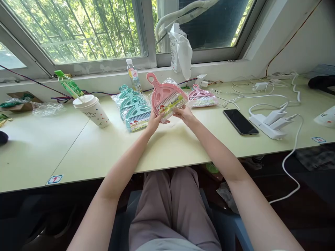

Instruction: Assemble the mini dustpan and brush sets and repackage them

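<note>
Between my two hands is a pink dustpan and brush set [164, 94] in clear plastic wrap, tilted up off the table with its looped handle at the top. My left hand [155, 120] is closed on its lower left edge. My right hand [185, 113] grips the lower right corner, beside the yellow-green label. Just left of it lie several teal dustpan and brush sets [137, 113], wrapped and overlapping. Another pink dustpan and brush set [202, 96] rests on the table to the right.
A white lidded cup [91, 111] with a straw stands at left, near a green bottle [68, 83]. A clear bottle [134, 76] is by the sill. On the right lie a black phone [240, 122] and a white power strip [268, 127] with trailing cables.
</note>
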Demonstrator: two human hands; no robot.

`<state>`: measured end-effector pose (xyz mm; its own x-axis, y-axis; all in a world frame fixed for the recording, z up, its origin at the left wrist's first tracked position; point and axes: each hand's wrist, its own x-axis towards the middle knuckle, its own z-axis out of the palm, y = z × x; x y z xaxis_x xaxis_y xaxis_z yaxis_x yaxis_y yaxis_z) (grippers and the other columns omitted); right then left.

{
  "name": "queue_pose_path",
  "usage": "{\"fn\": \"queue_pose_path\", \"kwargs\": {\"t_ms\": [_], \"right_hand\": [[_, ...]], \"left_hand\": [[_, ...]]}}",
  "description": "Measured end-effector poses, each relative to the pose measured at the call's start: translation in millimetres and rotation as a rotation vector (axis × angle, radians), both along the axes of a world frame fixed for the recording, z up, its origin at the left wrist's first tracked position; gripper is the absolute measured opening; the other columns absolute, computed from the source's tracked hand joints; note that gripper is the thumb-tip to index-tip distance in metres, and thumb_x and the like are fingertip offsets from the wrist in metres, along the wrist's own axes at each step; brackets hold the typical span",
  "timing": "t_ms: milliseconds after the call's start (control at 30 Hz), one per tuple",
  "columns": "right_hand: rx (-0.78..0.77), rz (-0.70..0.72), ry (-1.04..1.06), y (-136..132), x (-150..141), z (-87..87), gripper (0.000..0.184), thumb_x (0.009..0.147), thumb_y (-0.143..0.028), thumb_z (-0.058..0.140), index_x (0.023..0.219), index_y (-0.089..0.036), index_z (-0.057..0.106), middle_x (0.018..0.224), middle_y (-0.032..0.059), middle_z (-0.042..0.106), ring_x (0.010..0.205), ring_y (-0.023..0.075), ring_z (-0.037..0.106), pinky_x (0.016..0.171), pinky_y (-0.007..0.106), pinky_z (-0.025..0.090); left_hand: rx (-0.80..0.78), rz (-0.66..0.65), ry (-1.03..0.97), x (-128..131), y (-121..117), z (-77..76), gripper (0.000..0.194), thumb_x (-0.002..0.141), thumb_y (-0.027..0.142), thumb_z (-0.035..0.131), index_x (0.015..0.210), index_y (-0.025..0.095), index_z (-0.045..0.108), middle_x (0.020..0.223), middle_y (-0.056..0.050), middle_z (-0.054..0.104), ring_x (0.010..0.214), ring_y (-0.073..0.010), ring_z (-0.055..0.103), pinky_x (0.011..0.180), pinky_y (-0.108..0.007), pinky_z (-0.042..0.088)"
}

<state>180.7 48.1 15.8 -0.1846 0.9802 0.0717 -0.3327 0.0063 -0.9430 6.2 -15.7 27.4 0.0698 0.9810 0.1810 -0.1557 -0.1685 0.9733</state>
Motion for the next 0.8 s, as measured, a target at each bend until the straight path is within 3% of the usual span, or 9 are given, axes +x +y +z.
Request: {"fn": "queue_pose_path", "kwargs": {"t_ms": [233, 367, 467, 600, 700, 800], "right_hand": [[-0.084, -0.104, -0.031, 2.0, 11.6, 16.1, 0.012, 0.088, -0.035, 0.067, 0.088, -0.023, 0.064, 0.080, 0.0026, 0.075, 0.082, 0.0199, 0.075, 0.085, 0.041, 0.063], [-0.066, -0.224, -0.114, 5.5, 23.7, 19.3, 0.022, 0.094, -0.031, 0.054, 0.078, -0.018, 0.064, 0.078, 0.0068, 0.075, 0.075, 0.0184, 0.075, 0.080, 0.035, 0.062], [0.087, -0.423, -0.302, 6.9, 30.2, 16.9, 0.026, 0.096, -0.027, 0.046, 0.082, -0.018, 0.065, 0.086, 0.0082, 0.075, 0.071, 0.0179, 0.073, 0.078, 0.038, 0.061], [0.463, -0.610, -0.631, 10.6, 38.0, 11.5, 0.024, 0.088, -0.019, 0.053, 0.107, -0.023, 0.067, 0.117, 0.0073, 0.071, 0.097, 0.0223, 0.071, 0.094, 0.043, 0.056], [0.658, -0.556, -0.801, 13.8, 39.8, 7.5, 0.040, 0.081, -0.017, 0.062, 0.119, -0.027, 0.065, 0.132, 0.0053, 0.065, 0.124, 0.0269, 0.058, 0.102, 0.046, 0.051], [0.711, -0.483, -0.828, 15.3, 37.0, 3.8, 0.045, 0.079, -0.019, 0.067, 0.123, -0.029, 0.065, 0.137, 0.0046, 0.062, 0.131, 0.0289, 0.052, 0.105, 0.050, 0.048]], "left_hand": [[-0.044, 0.046, -0.085, -6.0, 3.4, 2.4, 0.065, 0.077, 0.018, 0.063, 0.136, 0.027, 0.038, 0.125, -0.009, 0.064, 0.059, -0.0135, 0.069, 0.048, -0.023, 0.052], [-0.084, 0.082, -0.178, -12.9, 10.5, 1.2, 0.064, 0.073, 0.016, 0.063, 0.131, 0.027, 0.041, 0.117, -0.005, 0.067, 0.057, -0.0122, 0.067, 0.042, -0.021, 0.048], [-0.160, 0.157, -0.255, -17.8, 15.4, 1.6, 0.058, 0.071, 0.014, 0.065, 0.125, 0.026, 0.045, 0.101, 0.000, 0.069, 0.052, -0.0093, 0.063, 0.039, -0.018, 0.044], [-0.267, 0.214, -0.337, -24.7, 16.5, 6.0, 0.047, 0.072, 0.012, 0.067, 0.115, 0.022, 0.052, 0.079, 0.003, 0.066, 0.048, -0.0077, 0.059, 0.039, -0.016, 0.041], [-0.321, 0.193, -0.374, -29.8, 15.4, 8.7, 0.035, 0.074, 0.010, 0.065, 0.107, 0.017, 0.055, 0.072, 0.002, 0.065, 0.048, -0.0082, 0.059, 0.039, -0.016, 0.040], [-0.336, 0.139, -0.380, -33.8, 15.3, 8.2, 0.024, 0.076, 0.008, 0.061, 0.099, 0.013, 0.058, 0.072, -0.001, 0.067, 0.052, -0.0090, 0.061, 0.044, -0.017, 0.047]]}}
